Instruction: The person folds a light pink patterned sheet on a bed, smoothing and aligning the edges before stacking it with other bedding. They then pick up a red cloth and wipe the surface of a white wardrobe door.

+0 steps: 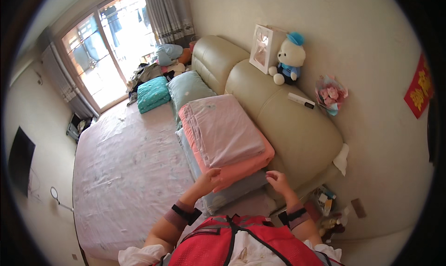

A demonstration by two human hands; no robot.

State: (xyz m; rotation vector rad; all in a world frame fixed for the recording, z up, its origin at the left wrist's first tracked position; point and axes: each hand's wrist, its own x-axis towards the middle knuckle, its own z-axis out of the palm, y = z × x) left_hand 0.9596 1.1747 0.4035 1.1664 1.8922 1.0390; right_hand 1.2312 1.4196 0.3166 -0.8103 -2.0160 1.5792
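Observation:
A folded pale pink sheet (pixel 227 129) lies on a folded coral quilt (pixel 241 171), which rests on grey bedding (pixel 234 192) near the headboard. My left hand (pixel 207 180) is at the stack's near left corner, in front of the coral quilt, with fingers apart and nothing held. Whether its fingertips touch the quilt I cannot tell. At the near right corner, beside the grey bedding, my right hand (pixel 278 181) has loosely bent fingers, also holding nothing.
The bed (pixel 125 173) has a pale floral sheet. Beyond the stack are a grey-green pillow (pixel 189 88) and a folded teal quilt (pixel 153 94). On the beige headboard (pixel 288 122) sit a plush bear (pixel 290 61), a gift box (pixel 263 50) and a white device (pixel 301 100).

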